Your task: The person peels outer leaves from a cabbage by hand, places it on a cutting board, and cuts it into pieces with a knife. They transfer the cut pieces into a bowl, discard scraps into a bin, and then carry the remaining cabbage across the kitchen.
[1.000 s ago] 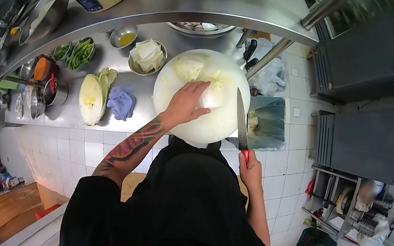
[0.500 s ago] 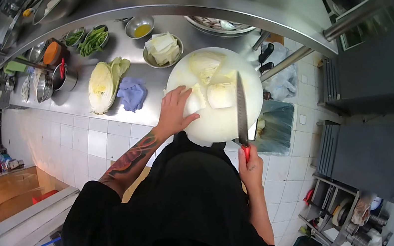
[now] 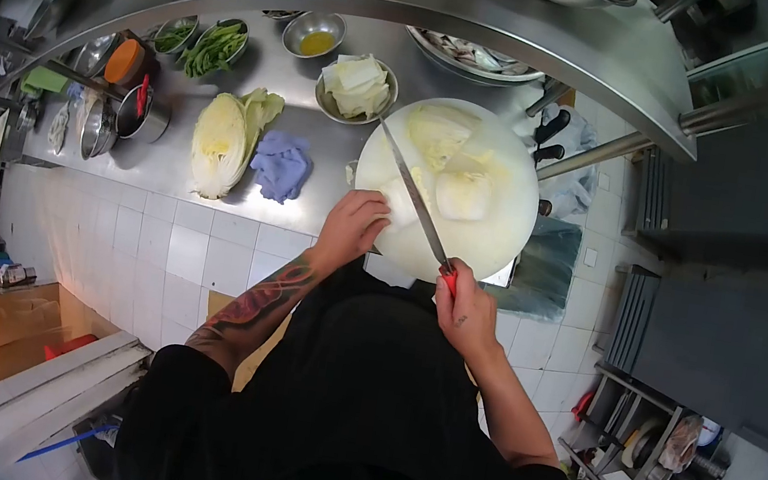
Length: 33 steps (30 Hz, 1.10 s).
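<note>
Tapering to a point, the red-handled knife [image 3: 420, 206] near pale cabbage [image 3: 464, 195].

Crumpled blue cloth [image 3: 281, 167] on steel counter [image 3: 334, 147]; yellow liquid [image 3: 316, 44] in metal bowl [image 3: 296, 28]; fish [image 3: 479, 55] in basin [image 3: 471, 75].

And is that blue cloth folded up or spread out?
Neither: the blue cloth is scrunched up. It lies in a creased lump on the steel counter, beside the halved napa cabbage.

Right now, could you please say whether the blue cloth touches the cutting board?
Apart: the head view shows bare steel counter between the blue cloth and the cutting board.
</note>
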{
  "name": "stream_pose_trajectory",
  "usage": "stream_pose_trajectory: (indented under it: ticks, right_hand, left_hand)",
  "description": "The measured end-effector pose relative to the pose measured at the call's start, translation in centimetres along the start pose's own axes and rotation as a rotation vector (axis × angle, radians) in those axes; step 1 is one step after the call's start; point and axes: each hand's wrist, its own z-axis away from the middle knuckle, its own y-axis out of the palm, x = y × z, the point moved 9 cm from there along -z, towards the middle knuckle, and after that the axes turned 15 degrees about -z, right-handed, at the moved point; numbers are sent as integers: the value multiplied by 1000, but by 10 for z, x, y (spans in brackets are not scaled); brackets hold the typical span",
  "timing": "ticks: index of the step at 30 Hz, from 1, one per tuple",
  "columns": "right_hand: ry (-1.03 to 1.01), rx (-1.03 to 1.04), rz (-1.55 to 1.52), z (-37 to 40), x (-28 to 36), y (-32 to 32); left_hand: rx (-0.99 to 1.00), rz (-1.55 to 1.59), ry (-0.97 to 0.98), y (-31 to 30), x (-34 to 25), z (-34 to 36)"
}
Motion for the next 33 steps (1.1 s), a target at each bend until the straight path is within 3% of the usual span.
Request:
stream_pose_trajectory:
  ticks: [2, 4, 8, 10, 12, 14, 16, 17, 19, 20, 22, 24, 26, 28, 29, 33]
  right_hand:
    - [-17, -3, 34, 0, -12, 7]
    - [224, 268, 343, 1, -49, 31]
    - [212, 194, 248, 0, -24, 3]
    - [225, 42, 73, 0, -19, -19]
    - [274, 11, 34, 3, -19, -30]
    - [280, -86, -63, 13, -33, -42]
    - [281, -84, -72, 22, -40, -45]
    - [281, -92, -66, 28, -41, -47]
    - [278, -106, -64, 40, -43, -51]
    - [308, -117, -89, 47, -48, -52]
    - [339, -144, -120, 60, -58, -54]
    - [402, -254, -165, 78, -73, -60]
    - [374, -321, -154, 90, -76, -64]
    - [494, -386, -263, 97, -81, -70]
    - [453, -414, -257, 100, -87, -71]
    - [461, -379, -153, 107, -108, -75]
  left_hand:
    - [1, -6, -8, 0, 0, 0]
    - [3, -11, -12, 1, 1, 1]
    - [96, 16, -13, 4, 11, 2]
    - [156, 22, -14, -3, 6, -19]
    - [335, 6, 213, -8, -22, -52]
    - [445, -54, 274, 2, -26, -69]
    - [690, -121, 474, 32, -29, -70]
    - [684, -122, 478, 36, -24, -76]
    - [858, -190, 404, 56, 3, -73]
    - [857, -196, 411, 62, 19, -70]
    - [607, -142, 246, 49, 63, -86]
    - [290, -234, -94, 17, 110, -115]
    - [-40, -238, -241, -18, 144, -137]
    - [-38, -358, -197, -20, 149, -155]
    - [-42, -486, -157, -21, 146, -161]
    - [158, -230, 97, 23, 51, -154]
